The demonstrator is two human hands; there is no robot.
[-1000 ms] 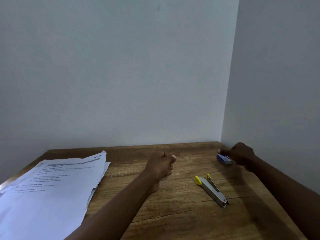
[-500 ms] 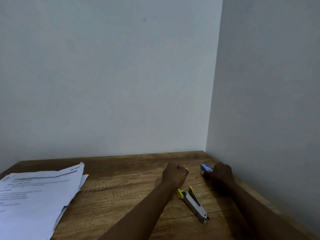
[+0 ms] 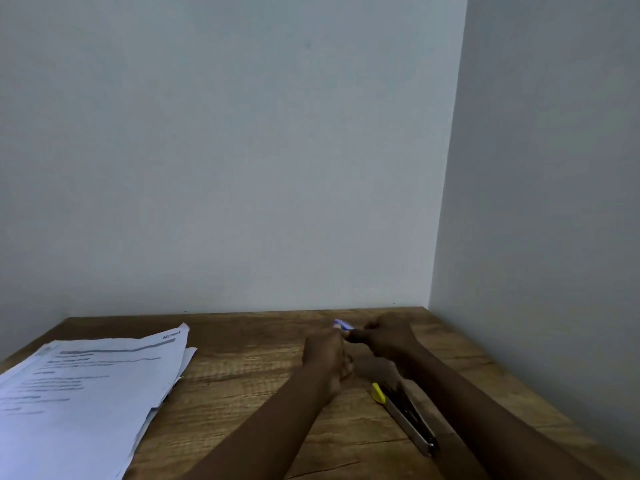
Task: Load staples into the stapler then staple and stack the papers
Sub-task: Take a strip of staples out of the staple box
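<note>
A small blue and white staple box (image 3: pixel 343 324) is lifted above the wooden table (image 3: pixel 249 368), pinched between my two hands. My right hand (image 3: pixel 384 337) grips its right end and my left hand (image 3: pixel 327 355) meets it at the left end, fingers curled. Just in front of my hands lies the silver stapler (image 3: pixel 405 415) with a yellow tip, hinged open on the table, partly under my right forearm. A loose pile of printed white papers (image 3: pixel 79 393) covers the left side of the table.
The table stands in a corner, with a grey wall (image 3: pixel 242 168) behind it and another wall (image 3: pixel 540 237) close along its right edge. Bare wood shows between the papers and the stapler.
My right hand has lifted the staple box off the table and brought it left. My left hand has moved right to meet it. The view has shifted slightly.
</note>
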